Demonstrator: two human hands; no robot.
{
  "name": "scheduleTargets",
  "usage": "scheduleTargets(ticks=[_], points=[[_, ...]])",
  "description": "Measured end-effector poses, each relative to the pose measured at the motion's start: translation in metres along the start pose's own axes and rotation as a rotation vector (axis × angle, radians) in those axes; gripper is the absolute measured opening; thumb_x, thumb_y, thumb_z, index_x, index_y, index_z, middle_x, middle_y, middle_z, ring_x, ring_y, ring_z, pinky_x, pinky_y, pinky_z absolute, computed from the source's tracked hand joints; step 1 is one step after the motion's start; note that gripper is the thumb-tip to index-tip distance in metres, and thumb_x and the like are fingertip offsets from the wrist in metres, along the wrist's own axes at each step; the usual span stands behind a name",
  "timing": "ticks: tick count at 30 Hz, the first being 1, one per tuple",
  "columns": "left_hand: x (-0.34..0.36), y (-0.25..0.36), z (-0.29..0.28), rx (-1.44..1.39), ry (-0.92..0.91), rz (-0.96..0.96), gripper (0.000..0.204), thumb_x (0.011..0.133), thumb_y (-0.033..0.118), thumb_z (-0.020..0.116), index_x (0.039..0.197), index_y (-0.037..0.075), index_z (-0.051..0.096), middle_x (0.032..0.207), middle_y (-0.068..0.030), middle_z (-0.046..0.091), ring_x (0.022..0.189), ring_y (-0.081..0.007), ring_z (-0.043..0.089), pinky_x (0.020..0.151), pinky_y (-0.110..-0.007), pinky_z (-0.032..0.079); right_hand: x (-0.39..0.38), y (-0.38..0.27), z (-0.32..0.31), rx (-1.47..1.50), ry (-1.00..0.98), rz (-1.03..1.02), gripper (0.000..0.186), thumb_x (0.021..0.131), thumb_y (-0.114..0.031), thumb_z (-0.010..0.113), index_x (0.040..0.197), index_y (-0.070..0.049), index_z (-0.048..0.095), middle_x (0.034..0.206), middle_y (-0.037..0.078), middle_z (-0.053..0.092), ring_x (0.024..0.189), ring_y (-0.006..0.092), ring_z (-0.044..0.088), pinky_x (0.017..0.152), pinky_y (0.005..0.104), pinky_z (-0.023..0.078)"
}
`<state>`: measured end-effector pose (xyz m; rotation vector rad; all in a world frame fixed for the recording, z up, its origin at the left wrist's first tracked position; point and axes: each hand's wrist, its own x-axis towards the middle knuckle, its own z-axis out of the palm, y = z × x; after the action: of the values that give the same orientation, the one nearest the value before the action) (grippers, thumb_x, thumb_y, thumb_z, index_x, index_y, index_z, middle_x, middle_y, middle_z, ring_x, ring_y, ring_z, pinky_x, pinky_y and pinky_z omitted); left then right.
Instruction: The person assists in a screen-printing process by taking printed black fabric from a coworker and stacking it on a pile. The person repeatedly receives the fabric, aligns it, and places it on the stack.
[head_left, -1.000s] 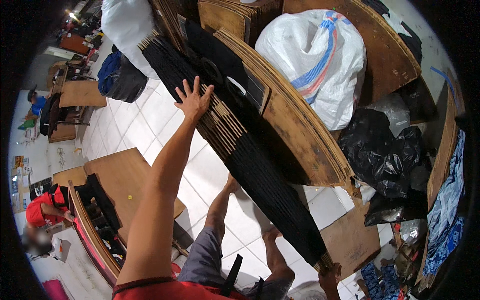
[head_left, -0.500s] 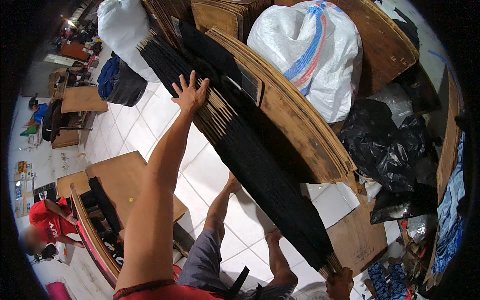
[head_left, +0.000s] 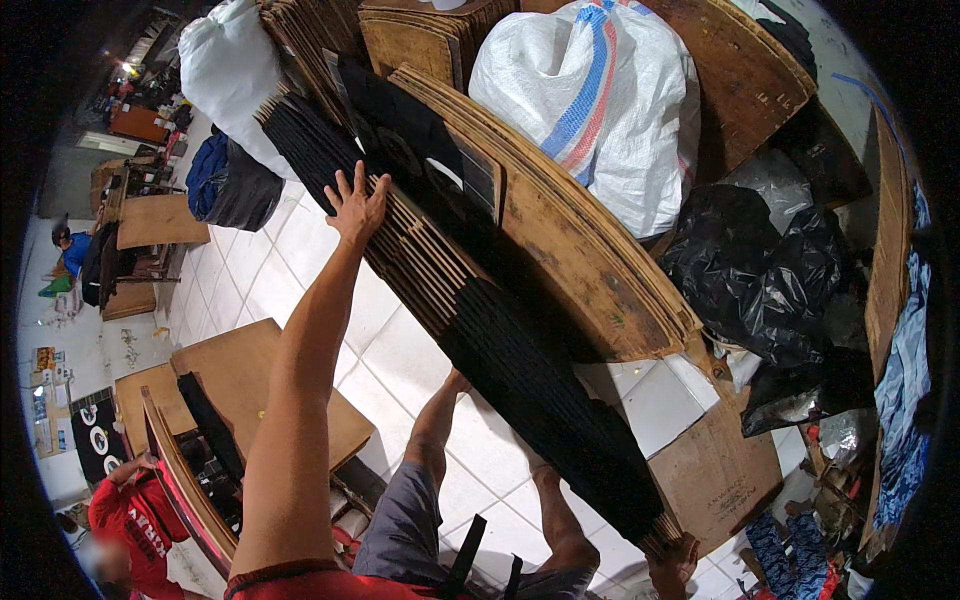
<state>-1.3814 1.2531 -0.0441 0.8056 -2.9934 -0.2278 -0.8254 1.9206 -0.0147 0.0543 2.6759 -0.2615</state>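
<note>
White floor tiles (head_left: 390, 385) stretch beneath a long black-covered stack of thin boards (head_left: 545, 400), which slants beside curved brown panels (head_left: 590, 275). Splayed wide, the left hand (head_left: 357, 210) rests on its upper part, while the right hand (head_left: 675, 567) curls around its lower end, gripping it

Kinda big white lettering runs across the red shirt (head_left: 155, 530) of a co-worker at lower left. The flat cardboard (head_left: 715, 470) on the floor has dark scrawl, and the brown board (head_left: 750, 95) upper right has tiny illegible marks.
</note>
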Motion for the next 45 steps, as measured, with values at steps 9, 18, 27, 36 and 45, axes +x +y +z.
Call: scheduleTargets(ticks=[9,18,27,36,45], points=[[-0.006,0.002,-0.004,-0.012,-0.008,-0.001,0.078,0.085,0.074,0.034,0.149,0.032,0.022,0.157,-0.0133,0.009,0.143,-0.0431,0.003,0.103,-0.072,0.015,0.010,-0.032,-0.068,0.197,-0.120,0.092,0.051,0.067,-0.023,0.074,0.099,-0.001,0.040,0.087,0.021,0.051,0.079,0.0445,0.052,0.071,0.0513,0.044],[0.011,-0.001,0.012,0.060,0.042,0.057,0.075,0.086,0.069,0.040,0.149,0.031,0.024,0.157,-0.0127,0.012,0.142,-0.0434,0.008,0.103,-0.071,0.017,-0.016,0.009,-0.022,0.602,-0.053,0.307,0.044,0.068,-0.022,0.074,0.099,-0.002,0.050,0.085,0.018,0.053,0.075,0.0405,0.052,0.066,0.0492,0.045],[0.018,0.029,0.016,-0.072,0.062,0.062,0.068,0.088,0.054,0.042,0.148,0.026,0.025,0.156,-0.0167,0.015,0.141,-0.0458,0.010,0.102,-0.071,0.018,-0.034,0.029,-0.011,0.052,0.085,0.031,0.030,0.076,-0.026,0.070,0.086,-0.001,0.056,0.087,0.018,0.051,0.082,0.0406,0.051,0.067,0.0499,0.043],[0.043,0.102,0.028,-0.145,-0.019,0.163,0.063,0.088,0.047,0.042,0.145,0.023,0.034,0.154,-0.0195,0.018,0.142,-0.0406,0.014,0.105,-0.066,0.021,-0.035,0.022,0.009,0.184,0.087,0.332,0.053,0.075,-0.036,0.069,0.107,0.002,0.048,0.094,0.020,0.050,0.084,0.0431,0.050,0.070,0.0511,0.043],[0.037,0.119,0.044,-0.228,-0.193,0.146,0.072,0.090,0.058,0.040,0.148,0.017,0.026,0.155,-0.0190,0.014,0.144,-0.0360,0.012,0.110,-0.062,0.012,-0.031,0.022,-0.002,-0.053,0.109,0.010,0.055,0.075,-0.033,0.071,0.114,0.000,0.051,0.098,0.020,0.054,0.087,0.0390,0.053,0.072,0.0470,0.046]])
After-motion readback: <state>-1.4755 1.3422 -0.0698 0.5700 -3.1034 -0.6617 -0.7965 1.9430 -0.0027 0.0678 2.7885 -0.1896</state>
